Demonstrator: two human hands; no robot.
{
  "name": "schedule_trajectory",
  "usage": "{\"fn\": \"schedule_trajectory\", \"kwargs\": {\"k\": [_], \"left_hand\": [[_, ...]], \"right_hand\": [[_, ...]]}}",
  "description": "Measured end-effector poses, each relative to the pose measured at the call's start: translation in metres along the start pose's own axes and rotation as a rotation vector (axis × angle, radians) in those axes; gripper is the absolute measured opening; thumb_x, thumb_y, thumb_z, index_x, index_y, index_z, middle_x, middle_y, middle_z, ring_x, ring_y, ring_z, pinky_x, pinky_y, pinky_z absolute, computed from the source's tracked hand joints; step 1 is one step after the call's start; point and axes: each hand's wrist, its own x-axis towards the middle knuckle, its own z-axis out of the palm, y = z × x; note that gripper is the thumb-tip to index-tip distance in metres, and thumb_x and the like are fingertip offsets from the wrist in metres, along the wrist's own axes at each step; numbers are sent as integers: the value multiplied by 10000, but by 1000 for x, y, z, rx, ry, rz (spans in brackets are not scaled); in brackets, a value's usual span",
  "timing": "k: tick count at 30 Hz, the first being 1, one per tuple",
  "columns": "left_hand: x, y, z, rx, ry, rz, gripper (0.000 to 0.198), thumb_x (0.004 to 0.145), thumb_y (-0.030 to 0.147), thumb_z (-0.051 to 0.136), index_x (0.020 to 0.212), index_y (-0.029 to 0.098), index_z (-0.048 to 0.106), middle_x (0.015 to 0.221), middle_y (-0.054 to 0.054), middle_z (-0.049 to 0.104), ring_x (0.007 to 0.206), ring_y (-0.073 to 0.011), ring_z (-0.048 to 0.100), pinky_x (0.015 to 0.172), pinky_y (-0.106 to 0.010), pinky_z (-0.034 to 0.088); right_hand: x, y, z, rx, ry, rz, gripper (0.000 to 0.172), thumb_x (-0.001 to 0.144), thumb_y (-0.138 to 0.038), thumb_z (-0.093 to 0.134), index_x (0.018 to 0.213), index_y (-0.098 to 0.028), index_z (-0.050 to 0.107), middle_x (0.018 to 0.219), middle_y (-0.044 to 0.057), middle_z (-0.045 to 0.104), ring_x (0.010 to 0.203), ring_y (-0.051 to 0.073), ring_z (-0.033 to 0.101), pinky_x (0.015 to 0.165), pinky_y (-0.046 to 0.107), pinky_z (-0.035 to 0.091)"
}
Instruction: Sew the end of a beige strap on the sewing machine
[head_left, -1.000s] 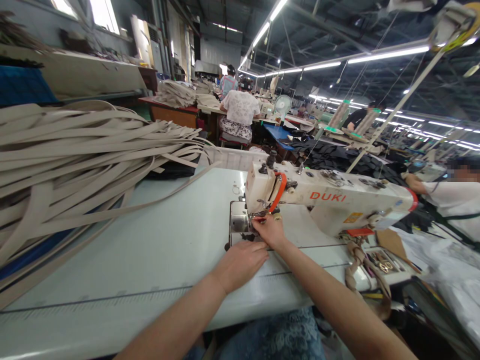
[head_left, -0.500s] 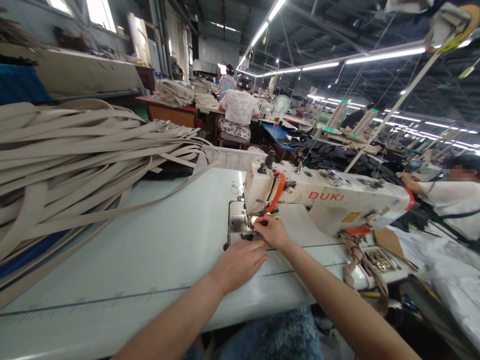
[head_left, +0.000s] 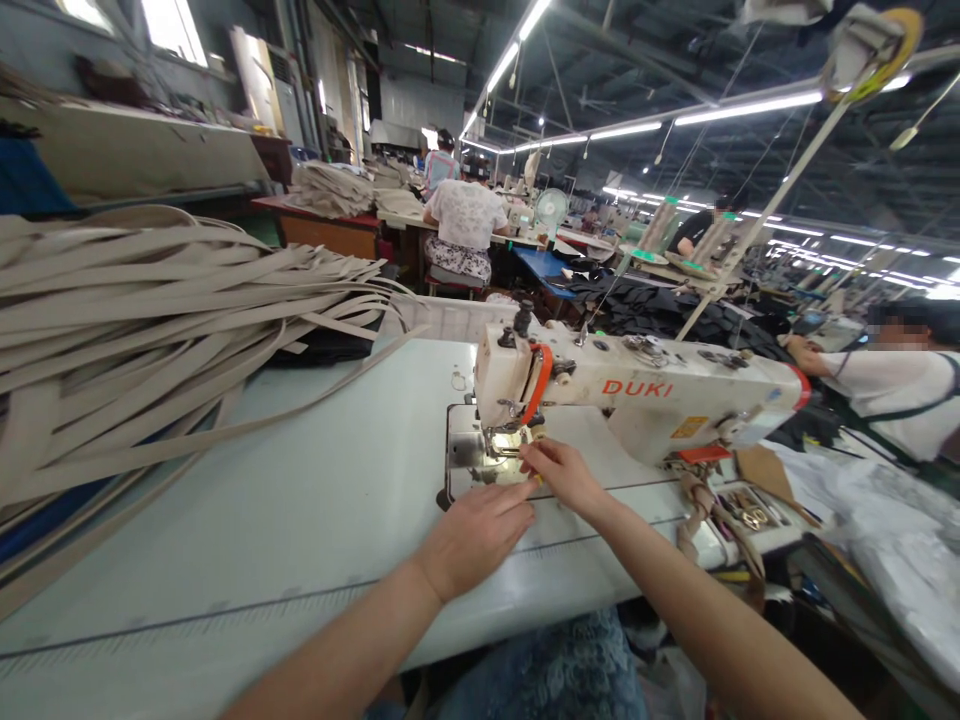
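Note:
A white sewing machine marked DUKI stands on the pale table, its needle end above a shiny metal plate. My right hand is beside the presser foot, thumb and forefinger pinched at a thin metal part; what they grip is too small to make out. Just in front of the plate, my left hand lies low over the table with its fingers together, pointing right. A small yellow bit shows at its fingertips, close under my right hand. The left thumb is hidden.
Long beige fabric strips are heaped on the left, one trailing over the pale tabletop. A small tray with scissors sits at right, near a hanging strip. Co-workers sit ahead and at right, beside dark fabric.
My right hand has shifted slightly right and down, away from the needle, uncovering more of the metal plate and presser foot. My left hand stays nearly in place. The view has turned slightly.

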Motion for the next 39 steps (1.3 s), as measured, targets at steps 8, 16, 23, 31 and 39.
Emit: {"fn": "schedule_trajectory", "kwargs": {"k": [8,16,23,31,39], "left_hand": [[0,4,-3,46,89,38,205,940,177,440,875,173,635,1046,-62,703,946,-177,647,842,-323,522],[3,-3,-11,26,152,-40,217,946,241,439,849,185,625,698,-13,676,622,-149,629,634,-289,512],[-2,-33,1,93,275,83,216,939,326,461,889,192,624,748,-25,703,629,-177,662,642,-310,511],[-3,-22,-10,162,286,49,118,913,176,492,922,159,609,811,-68,682,730,-195,651,724,-319,502],[-5,-21,-21,124,409,-362,167,920,137,418,908,182,579,828,-50,636,793,-185,607,760,-307,493]], "right_hand": [[0,-12,-7,383,-171,254,192,640,-293,733,695,-156,611,604,-14,612,558,91,557,589,219,437],[-8,-7,-19,410,-66,192,78,746,-151,603,676,-169,573,492,-76,484,453,56,432,527,187,362],[-43,21,-23,180,-49,115,96,698,-95,653,691,-180,609,483,-86,489,462,79,436,498,207,316],[-56,15,-1,-299,-23,-267,307,740,-168,641,1043,-218,633,860,-3,608,683,121,550,685,240,440],[-34,6,44,-426,-200,-535,318,791,-237,645,1101,-178,602,1043,66,640,907,173,602,761,239,466]]}}
